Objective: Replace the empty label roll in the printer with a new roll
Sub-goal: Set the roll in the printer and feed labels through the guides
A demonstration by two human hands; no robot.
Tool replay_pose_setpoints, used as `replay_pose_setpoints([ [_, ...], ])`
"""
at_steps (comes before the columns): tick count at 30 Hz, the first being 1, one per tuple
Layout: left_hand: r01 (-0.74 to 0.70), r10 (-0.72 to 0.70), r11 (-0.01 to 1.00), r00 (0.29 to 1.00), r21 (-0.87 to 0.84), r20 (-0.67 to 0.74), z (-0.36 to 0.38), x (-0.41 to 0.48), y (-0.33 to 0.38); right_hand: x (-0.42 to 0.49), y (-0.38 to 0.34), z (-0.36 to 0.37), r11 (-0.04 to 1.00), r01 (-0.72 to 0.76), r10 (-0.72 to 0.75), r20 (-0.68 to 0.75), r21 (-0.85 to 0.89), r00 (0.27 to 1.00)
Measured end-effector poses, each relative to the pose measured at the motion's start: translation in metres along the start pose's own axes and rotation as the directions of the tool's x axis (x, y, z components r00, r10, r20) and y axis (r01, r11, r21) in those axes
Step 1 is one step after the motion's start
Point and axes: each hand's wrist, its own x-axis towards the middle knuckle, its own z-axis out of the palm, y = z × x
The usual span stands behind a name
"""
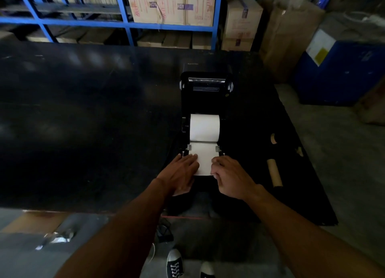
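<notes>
The black label printer (pixel 205 98) stands on the black table with its lid tipped back and open. A new white label roll (pixel 204 127) sits in its bay. A strip of white paper (pixel 203 159) runs from the roll toward me between two grey guides. My left hand (pixel 181 173) lies flat, fingers spread, on the strip's left edge. My right hand (pixel 231 174) has its fingers curled at the strip's right edge, pinching the paper. An empty brown cardboard core (pixel 274 174) lies on the table to the right of the printer.
The black table (pixel 83 121) stretches far to the left. A torn piece of cardboard core (pixel 273 138) lies near the right edge. Blue shelving with cardboard boxes (pixel 170 5) stands behind. A blue drum (pixel 341 73) stands at the right. My shoes (pixel 175 264) show below.
</notes>
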Motion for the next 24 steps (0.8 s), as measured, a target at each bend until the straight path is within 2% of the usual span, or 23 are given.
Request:
replay_pose_setpoints([
  [16, 0.015, -0.015, 0.999, 1.000, 0.034, 0.016, 0.004, -0.009, 0.009, -0.006, 0.001, 0.000, 0.997, 0.016, -0.017, 0.018, 0.074, 1.000],
  [21, 0.117, -0.129, 0.985, 0.988, -0.129, -0.088, -0.001, 0.001, 0.006, 0.008, 0.003, -0.005, 0.958, -0.180, 0.189, -0.018, 0.223, 0.982],
  [24, 0.183, -0.188, 0.979, 0.981, -0.086, -0.055, -0.005, 0.015, 0.003, 0.015, 0.005, -0.004, 0.965, -0.189, 0.195, -0.016, 0.184, 0.981],
])
